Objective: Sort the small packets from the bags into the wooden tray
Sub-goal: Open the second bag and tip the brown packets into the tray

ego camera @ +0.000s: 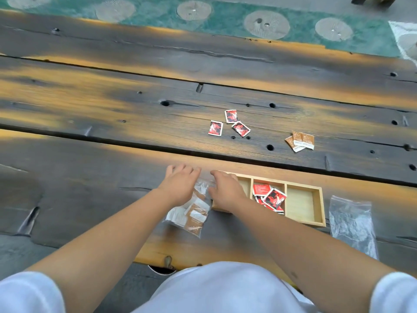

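Observation:
A clear plastic bag holding brown and white packets lies on the table just left of the wooden tray. My left hand and my right hand both rest on the bag's top end, fingers curled on the plastic. The right hand covers the tray's left compartment. Red packets fill the middle compartment; the right one is bare. Three red packets and a few brown packets lie loose farther back.
An empty clear bag lies right of the tray. The table is dark plank wood with holes and gaps. A green patterned mat runs along the far edge.

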Available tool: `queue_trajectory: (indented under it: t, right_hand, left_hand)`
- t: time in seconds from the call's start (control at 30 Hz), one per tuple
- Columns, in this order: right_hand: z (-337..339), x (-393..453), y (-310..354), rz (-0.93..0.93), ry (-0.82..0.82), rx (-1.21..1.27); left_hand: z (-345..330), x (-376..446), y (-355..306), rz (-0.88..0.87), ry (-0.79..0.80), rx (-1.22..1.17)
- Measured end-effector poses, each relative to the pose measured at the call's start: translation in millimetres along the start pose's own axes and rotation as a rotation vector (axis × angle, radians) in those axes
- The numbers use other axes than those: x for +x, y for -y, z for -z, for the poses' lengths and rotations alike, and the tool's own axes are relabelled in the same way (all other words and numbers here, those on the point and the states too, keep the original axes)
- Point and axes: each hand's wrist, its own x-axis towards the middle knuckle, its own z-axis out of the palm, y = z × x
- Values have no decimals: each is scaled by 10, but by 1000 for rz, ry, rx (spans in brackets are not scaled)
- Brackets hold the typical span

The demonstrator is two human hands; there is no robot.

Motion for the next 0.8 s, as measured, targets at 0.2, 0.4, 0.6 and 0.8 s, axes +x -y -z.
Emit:
queue_trajectory:
  t: [0.2,0.4,0.6,0.8]
  right_hand:
    - [-32,51,163,121,138,-80]
    - [29,-251,240,110,256,78]
    - [-35,-714,93,-122,284,549]
    - [-23,-1080,-75,-165,194,654]
  left_hand:
    - [-98,-161,106,-152,-175,-113]
    - [-214,-589,14,-20,-399,-367]
    - [-75,-1046,-418,302,-167,-966]
    - [-94,-1087,-787,443,-36,-1315]
